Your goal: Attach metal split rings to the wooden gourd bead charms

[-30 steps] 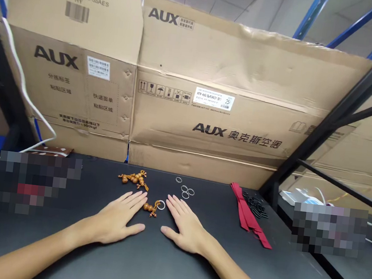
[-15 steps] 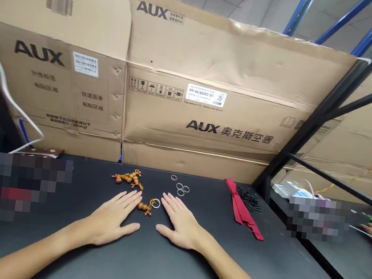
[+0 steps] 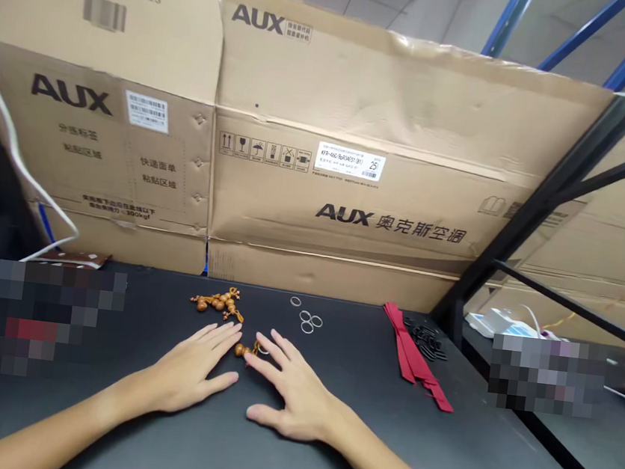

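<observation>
The bead charm [image 3: 241, 350] lies on the counter [image 3: 208, 456] between the two hands, with its ring [image 3: 262, 349] partly hidden under the right fingers. The right hand [image 3: 298, 397] has its grip spread wide over the charm, and I can't tell if it touches. The left hand [image 3: 189, 372] looks flat, fingers close together, thumb out, with nothing in its grip that I can see. If the right fingers come down crooked, they might push the charm away or bump it into the left hand. The thin ring could be hard to pick up, and the string could get twisted. Just past the left fingers is a pile of charms [image 3: 221, 303], which a slide could mess up. Four loose rings [image 3: 307, 327] lie past the right hand. The red ribbon [image 3: 412, 360] and black bits [image 3: 429, 344] are off to the right, out of the way.
</observation>
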A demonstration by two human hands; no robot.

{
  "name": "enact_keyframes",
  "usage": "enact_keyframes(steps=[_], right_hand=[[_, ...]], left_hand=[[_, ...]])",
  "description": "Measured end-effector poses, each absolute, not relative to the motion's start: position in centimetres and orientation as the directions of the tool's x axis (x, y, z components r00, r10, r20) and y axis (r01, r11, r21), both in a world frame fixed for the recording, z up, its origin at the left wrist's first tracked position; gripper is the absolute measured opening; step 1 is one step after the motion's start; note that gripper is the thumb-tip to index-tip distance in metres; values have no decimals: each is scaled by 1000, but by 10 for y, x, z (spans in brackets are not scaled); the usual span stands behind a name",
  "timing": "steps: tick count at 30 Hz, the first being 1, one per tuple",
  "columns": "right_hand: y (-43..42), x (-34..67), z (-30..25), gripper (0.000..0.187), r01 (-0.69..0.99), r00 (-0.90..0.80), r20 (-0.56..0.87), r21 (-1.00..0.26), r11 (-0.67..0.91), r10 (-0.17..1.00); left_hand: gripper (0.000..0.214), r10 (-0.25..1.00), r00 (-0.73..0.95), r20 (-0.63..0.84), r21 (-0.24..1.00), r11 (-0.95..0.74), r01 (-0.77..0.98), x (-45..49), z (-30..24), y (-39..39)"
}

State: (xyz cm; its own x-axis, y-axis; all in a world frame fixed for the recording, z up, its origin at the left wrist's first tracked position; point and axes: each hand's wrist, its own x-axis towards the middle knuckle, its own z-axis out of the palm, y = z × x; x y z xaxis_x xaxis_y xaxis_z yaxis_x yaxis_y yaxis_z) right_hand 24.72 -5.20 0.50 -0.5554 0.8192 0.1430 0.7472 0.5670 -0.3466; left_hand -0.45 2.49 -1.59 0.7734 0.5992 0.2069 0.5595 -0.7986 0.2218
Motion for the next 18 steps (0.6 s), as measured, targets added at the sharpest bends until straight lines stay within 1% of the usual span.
enact_keyframes(steps=[2, 4, 6, 8, 11, 15, 18], right_hand=[[-51, 242, 7, 72, 751, -556, 126, -347, 561, 822], [-48, 239, 8, 70, 752, -557, 113, -353, 557, 823], [-44, 237, 7, 70, 752, -554, 108, -361, 552, 825], [-39, 237, 4, 70, 760, -538, 109, -366, 537, 836], [-27, 239, -1, 69, 788, -485, 117, -372, 491, 867], [1, 240, -7, 69, 830, -390, 155, -369, 419, 908], [19, 237, -9, 69, 849, -346, 180, -357, 389, 921]], left_hand=[[64, 629, 745, 221, 241, -776, 583, -3, -18, 27], [64, 649, 712, 268, 268, -760, 592, -1, -18, 30], [63, 634, 693, 343, 285, -773, 566, 2, -16, 34], [61, 597, 684, 418, 273, -801, 533, 6, -14, 38], [51, 559, 673, 484, 199, -820, 537, 11, -11, 46], [31, 537, 652, 535, 75, -799, 597, 21, -14, 60], [27, 512, 633, 581, 28, -790, 613, 28, -18, 71]])
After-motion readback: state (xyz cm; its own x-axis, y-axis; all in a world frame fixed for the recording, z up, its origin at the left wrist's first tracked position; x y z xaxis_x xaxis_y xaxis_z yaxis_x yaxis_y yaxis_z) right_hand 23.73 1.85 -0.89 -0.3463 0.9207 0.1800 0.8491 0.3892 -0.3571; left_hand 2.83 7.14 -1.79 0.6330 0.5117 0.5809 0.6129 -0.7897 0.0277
